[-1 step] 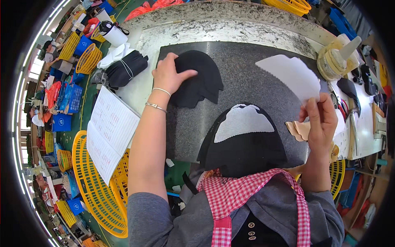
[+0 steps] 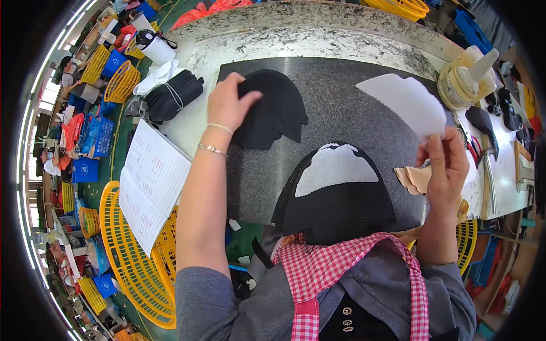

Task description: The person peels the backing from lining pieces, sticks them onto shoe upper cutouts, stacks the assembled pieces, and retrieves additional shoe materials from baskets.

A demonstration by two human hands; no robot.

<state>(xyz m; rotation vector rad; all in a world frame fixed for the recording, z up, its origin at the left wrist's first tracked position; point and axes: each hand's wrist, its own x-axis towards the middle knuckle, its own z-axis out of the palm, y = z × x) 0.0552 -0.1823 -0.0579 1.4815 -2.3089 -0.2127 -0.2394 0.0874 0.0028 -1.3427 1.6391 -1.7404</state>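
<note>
Nothing has shifted between the earlier frame and this one: both hands and all pieces lie as they did.

Head view, item by item:

- Left hand (image 2: 227, 105): fingers spread and pressed flat on the stack of black cut pieces (image 2: 273, 116); palm down, nothing pinched so far as can be seen. Two thin bracelets at the wrist.
- Stack of black cut pieces: on the dark grey work mat (image 2: 335, 96), upper left part, directly under and to the right of the left hand. Its long axis runs roughly across the mat, rounded edge away from the person.
- Right hand (image 2: 446, 165): fingers closed, pinching the lower edge of a white cut piece (image 2: 406, 105), which stands up and away from the hand toward the far side of the mat.
- Black piece with white lining (image 2: 335, 187): lying on the mat's near edge, between the two forearms, just left of the right hand. The right hand is clearly the nearer of the two.
- Tan pieces (image 2: 415, 179): small pile touching the right hand's left side.
- Glue bottle (image 2: 466, 79): far right corner, nozzle upright.
- Open ledger (image 2: 151, 184): left of the mat, over a yellow basket (image 2: 131, 267).
- Bundle of black pieces (image 2: 170, 96), tied, beside the left hand's far side.
</note>
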